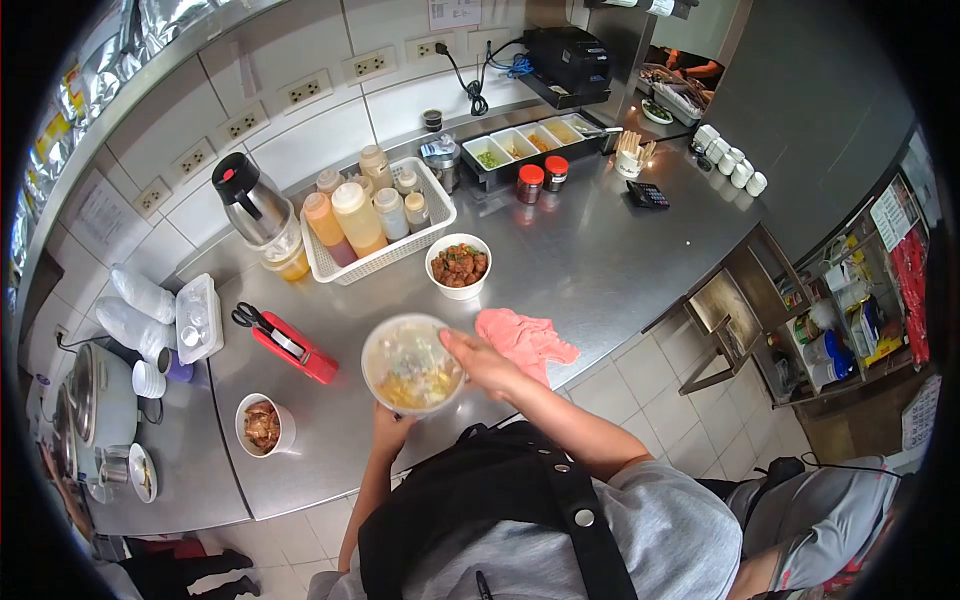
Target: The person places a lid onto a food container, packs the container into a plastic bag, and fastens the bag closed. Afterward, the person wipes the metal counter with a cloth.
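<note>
Above the front part of the steel counter, I hold a round bowl with a cloudy see-through lid [412, 350] in both hands. Yellowish and pale food shows blurrily through the lid. My right hand [485, 365] grips the bowl's right rim, its thumb on the lid edge. My left hand [393, 424] holds the bowl from the near side and below, with most of its fingers hidden. Just beyond stands an uncovered white bowl of browned meat pieces with green bits [460, 268]. A crumpled pink cloth [525, 338] lies to the right of my right hand.
At left are a white tub of meat [263, 426] and a red holder with scissors [298, 348]. Behind stand a basket of squeeze bottles [440, 225], a topping tray [470, 170] and red-lidded jars [530, 183]. Another person in grey [825, 515] is at lower right.
</note>
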Demonstrator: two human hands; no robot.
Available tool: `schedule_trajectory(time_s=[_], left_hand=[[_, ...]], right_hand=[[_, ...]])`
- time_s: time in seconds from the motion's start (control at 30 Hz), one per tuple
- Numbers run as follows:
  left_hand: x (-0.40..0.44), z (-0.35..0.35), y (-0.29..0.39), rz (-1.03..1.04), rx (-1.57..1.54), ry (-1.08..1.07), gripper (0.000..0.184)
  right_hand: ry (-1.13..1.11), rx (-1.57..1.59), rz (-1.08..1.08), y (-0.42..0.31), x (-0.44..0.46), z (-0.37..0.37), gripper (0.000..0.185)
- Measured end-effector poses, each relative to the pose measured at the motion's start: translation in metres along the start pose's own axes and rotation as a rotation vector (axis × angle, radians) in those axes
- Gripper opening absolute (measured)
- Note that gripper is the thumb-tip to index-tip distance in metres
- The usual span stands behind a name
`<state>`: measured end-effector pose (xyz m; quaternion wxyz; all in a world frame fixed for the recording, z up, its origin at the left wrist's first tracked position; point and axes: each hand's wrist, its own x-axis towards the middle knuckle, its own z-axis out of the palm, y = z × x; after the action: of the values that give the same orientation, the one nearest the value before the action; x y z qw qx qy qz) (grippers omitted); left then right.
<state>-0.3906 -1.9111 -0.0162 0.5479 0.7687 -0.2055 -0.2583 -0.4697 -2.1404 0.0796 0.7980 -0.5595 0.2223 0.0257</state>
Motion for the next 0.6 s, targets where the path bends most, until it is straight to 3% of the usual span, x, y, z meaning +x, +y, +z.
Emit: schedule_trajectory(time_s=[0.07,0.13,0.27,0.37,0.47,0.53,0.57,0.6], left_hand=[[-0.001,0.000,0.004,0.040,-0.129,-0.087,0.049],[0.000,-0.001,-0.020,0.226,0.098,-0.002,0.057],[-0.020,0.002,-0.010,0.196,-0.081,-0.037,0.066],[-0.022,-0.002,-0.025,0.035,-0.302,-0.113,0.076],[-0.027,0.000,-0.011,-0.004,-0.342,-0.054,0.074],[-0.034,0.010,0.015,0.109,-0.473,0.236,0.074],[-0.036,0.013,0.008,0.108,-0.473,0.235,0.074],[-0.040,0.016,-0.006,-0.028,-0.438,0.365,0.069]], right_hand=[[0.022,-0.017,0.098,0.017,-0.007,0.001,0.058],[0.026,-0.066,0.246,0.024,-0.016,0.004,0.061],[0.009,-0.098,0.233,0.062,0.006,-0.001,0.061],[0.075,-0.015,0.213,0.081,0.018,0.008,0.065],[0.263,-0.183,0.104,0.085,0.021,0.015,0.071],[0.055,-0.276,0.296,0.067,0.024,0.004,0.077],[0.056,-0.274,0.297,0.065,0.029,-0.008,0.077],[-0.052,-0.206,0.342,0.065,0.036,-0.022,0.076]])
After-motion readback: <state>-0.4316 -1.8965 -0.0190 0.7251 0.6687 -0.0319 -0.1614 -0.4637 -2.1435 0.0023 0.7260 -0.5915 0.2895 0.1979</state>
